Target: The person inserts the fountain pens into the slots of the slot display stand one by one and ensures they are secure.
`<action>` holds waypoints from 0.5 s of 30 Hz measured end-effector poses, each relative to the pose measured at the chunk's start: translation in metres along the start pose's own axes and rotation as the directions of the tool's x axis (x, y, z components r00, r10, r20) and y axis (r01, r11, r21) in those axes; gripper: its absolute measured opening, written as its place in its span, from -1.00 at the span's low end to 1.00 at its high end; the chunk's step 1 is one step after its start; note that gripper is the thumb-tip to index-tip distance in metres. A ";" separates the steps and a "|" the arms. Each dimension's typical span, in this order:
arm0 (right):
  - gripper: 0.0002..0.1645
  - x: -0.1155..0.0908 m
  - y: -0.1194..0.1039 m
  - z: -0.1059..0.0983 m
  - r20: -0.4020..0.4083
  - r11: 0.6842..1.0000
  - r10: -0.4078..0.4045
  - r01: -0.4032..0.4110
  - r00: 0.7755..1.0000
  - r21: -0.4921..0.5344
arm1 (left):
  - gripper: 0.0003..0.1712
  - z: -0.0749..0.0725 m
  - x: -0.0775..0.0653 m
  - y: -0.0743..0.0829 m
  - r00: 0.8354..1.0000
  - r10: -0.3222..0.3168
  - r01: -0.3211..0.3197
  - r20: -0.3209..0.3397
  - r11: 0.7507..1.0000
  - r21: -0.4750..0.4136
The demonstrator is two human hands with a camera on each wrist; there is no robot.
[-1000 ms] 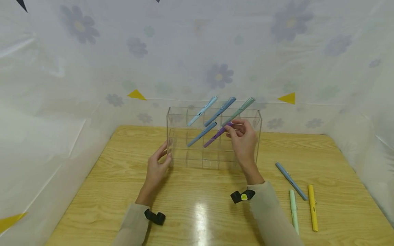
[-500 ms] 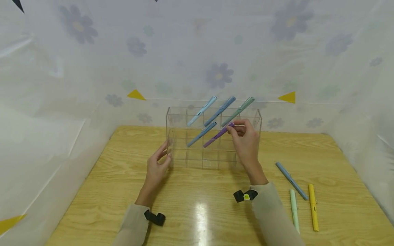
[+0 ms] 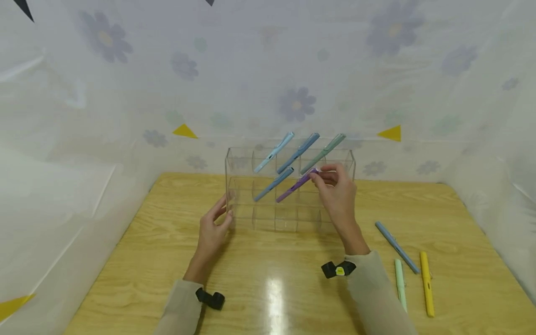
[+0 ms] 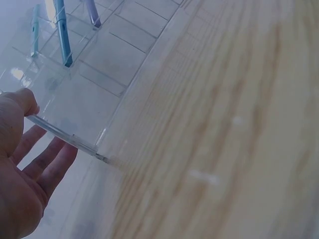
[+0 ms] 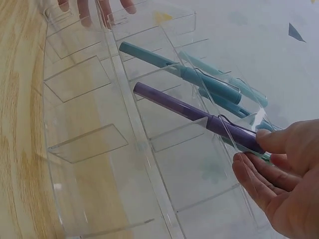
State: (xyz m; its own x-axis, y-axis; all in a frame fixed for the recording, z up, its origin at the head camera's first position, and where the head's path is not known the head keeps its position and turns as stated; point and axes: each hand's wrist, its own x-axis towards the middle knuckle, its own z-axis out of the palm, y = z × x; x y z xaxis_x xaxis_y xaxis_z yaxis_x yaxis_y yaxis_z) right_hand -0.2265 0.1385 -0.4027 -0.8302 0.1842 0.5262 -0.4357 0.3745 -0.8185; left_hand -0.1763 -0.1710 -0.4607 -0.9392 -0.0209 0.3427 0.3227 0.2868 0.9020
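Note:
A clear plastic organizer (image 3: 286,223) with several compartments stands on the table. My left hand (image 3: 212,232) grips its left side wall, thumb in front and fingers behind, as the left wrist view also shows. My right hand (image 3: 340,197) pinches the cap end of a purple pen (image 3: 294,187), which leans in the middle row. In the right wrist view the thumb and fingertips meet at that end. Beside it leans a blue pen (image 3: 273,185). A light blue pen (image 3: 274,153), another blue pen (image 3: 298,154) and a green pen (image 3: 323,154) slant in the top row.
Right of the organizer lie a grey-blue pen (image 3: 397,246), a pale green pen (image 3: 400,284) and a yellow pen (image 3: 426,284) on the wooden table (image 3: 167,246). A flowered plastic sheet (image 3: 251,83) hangs behind and at both sides.
My right hand has shifted slightly to the right along the purple pen's end. The left hand, organizer and other pens stay where they were.

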 end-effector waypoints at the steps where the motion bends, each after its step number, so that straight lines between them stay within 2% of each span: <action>1: -0.67 -0.001 0.000 -0.002 -0.006 1.000 0.003 -0.003 1.000 0.012 | -0.42 0.000 0.000 0.000 1.000 -0.005 0.005 0.000 1.000 0.000; 9: -0.69 -0.012 -0.009 -0.019 -0.036 0.994 -0.029 0.033 0.999 0.103 | -0.44 -0.005 -0.003 -0.002 1.000 -0.016 0.017 -0.019 1.000 0.011; 15: -0.72 -0.020 -0.015 -0.038 -0.018 0.995 -0.013 0.015 1.000 0.095 | -0.45 -0.011 -0.003 -0.002 1.000 -0.011 0.011 -0.025 1.000 -0.008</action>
State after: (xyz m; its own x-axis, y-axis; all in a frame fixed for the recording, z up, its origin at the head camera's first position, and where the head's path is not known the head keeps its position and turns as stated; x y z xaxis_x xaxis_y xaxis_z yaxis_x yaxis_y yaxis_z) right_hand -0.1906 0.1635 -0.3924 -0.8181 0.1952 0.5410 -0.4791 0.2891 -0.8288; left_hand -0.1731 -0.1823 -0.4605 -0.9396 -0.0477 0.3390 0.3134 0.2787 0.9078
